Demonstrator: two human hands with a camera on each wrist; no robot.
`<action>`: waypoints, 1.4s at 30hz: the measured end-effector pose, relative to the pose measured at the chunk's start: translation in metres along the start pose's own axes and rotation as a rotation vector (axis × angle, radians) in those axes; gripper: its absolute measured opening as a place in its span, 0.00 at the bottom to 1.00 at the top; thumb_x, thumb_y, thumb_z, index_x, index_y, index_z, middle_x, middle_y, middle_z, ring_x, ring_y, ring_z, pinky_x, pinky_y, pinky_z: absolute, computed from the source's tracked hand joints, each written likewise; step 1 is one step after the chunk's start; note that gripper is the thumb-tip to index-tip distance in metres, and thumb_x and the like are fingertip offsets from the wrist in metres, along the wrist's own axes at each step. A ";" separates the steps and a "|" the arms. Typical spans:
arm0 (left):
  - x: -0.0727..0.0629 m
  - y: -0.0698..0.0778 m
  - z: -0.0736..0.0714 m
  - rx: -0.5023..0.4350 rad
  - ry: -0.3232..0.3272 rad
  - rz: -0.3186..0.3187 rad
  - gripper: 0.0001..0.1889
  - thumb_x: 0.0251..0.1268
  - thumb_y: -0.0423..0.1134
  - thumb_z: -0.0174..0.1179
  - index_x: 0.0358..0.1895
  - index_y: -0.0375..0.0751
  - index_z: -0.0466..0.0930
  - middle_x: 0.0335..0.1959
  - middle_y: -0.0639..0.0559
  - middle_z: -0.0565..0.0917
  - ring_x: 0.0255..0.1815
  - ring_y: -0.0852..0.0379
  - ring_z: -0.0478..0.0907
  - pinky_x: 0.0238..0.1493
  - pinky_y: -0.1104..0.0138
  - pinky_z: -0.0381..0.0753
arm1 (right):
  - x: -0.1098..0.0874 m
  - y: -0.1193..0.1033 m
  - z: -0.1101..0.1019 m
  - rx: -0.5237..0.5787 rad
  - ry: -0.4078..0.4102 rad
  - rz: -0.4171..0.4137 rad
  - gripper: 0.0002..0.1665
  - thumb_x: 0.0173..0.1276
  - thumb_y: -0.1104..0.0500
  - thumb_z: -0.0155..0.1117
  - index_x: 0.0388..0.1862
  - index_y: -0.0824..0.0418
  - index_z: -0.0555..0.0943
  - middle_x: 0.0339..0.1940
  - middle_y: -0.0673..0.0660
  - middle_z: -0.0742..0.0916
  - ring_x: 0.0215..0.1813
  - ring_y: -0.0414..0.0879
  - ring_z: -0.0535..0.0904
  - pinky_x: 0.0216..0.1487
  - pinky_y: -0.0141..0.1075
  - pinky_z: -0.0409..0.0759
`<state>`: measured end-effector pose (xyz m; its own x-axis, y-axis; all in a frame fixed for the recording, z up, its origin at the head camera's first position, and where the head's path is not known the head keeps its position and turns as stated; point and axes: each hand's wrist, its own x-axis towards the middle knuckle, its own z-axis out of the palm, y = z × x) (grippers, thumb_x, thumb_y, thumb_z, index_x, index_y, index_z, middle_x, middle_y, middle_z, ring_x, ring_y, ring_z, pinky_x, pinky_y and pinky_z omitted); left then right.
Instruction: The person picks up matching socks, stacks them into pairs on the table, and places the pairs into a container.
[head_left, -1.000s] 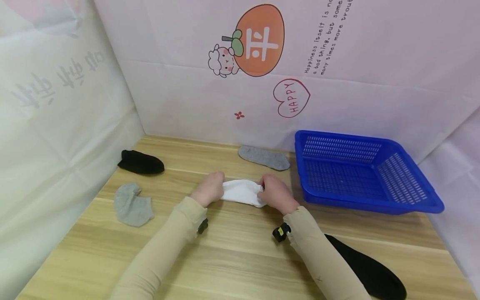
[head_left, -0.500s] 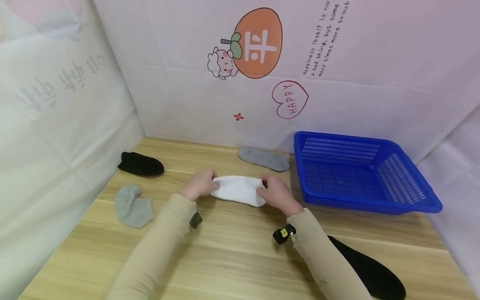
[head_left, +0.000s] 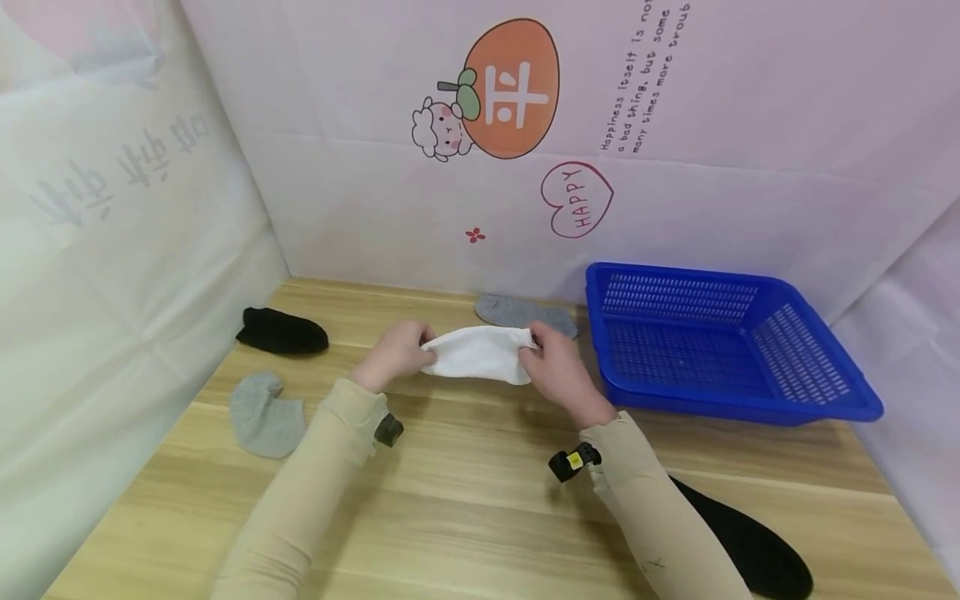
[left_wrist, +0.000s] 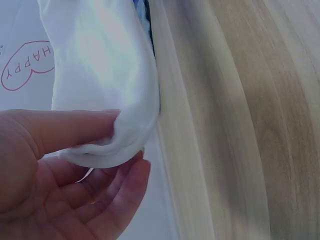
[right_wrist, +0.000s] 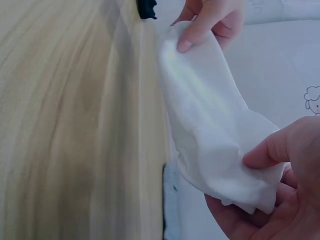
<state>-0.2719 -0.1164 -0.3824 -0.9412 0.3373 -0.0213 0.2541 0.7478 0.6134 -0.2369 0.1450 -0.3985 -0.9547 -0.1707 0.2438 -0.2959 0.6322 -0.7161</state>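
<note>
1. Above the tabletop [head_left: 465,517], near its middle, the white sock [head_left: 476,354] stretches between two hands, apparently lifted off the wood.
2. The left hand [head_left: 397,354] pinches one end, thumb on top and fingers below; the right hand [head_left: 558,367] grips the other end the same way, by its loose edges.
3. More than one layer seems to show at the right end. If the thumb there eased, I'd expect those layers to slide apart or one edge to drop.
4. The left pinch takes in only the tip, so a hard pull from the right could tug the fabric free or leave it stretched and creased.
5. Just behind the right hand lies a grey sock [head_left: 513,312], partly hidden; lowering the white fabric there could cover or nudge it.
6. To the right stands the blue basket [head_left: 727,407]; its raised near rim might catch a dangling edge carried sideways.
7. A long black sock [head_left: 742,542] lies partly hidden by the right sleeve [head_left: 652,508], which could drag it.
8. Well apart at left lie another grey sock [head_left: 266,421], bent over, and a smaller black sock [head_left: 283,331], both out of the way.
</note>
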 end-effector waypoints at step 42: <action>0.032 0.026 0.010 -1.139 -0.282 0.101 0.21 0.82 0.30 0.45 0.69 0.18 0.64 0.58 0.34 0.75 0.56 0.46 0.79 0.69 0.47 0.67 | -0.005 -0.012 -0.093 0.010 0.149 0.078 0.09 0.73 0.63 0.51 0.45 0.67 0.76 0.51 0.67 0.85 0.48 0.59 0.81 0.34 0.46 0.79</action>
<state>-0.2929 -0.0806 -0.3754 -0.8094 0.5869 -0.0179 -0.1550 -0.1841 0.9706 -0.2256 0.2088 -0.3301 -0.9597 -0.0070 0.2810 -0.2221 0.6316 -0.7428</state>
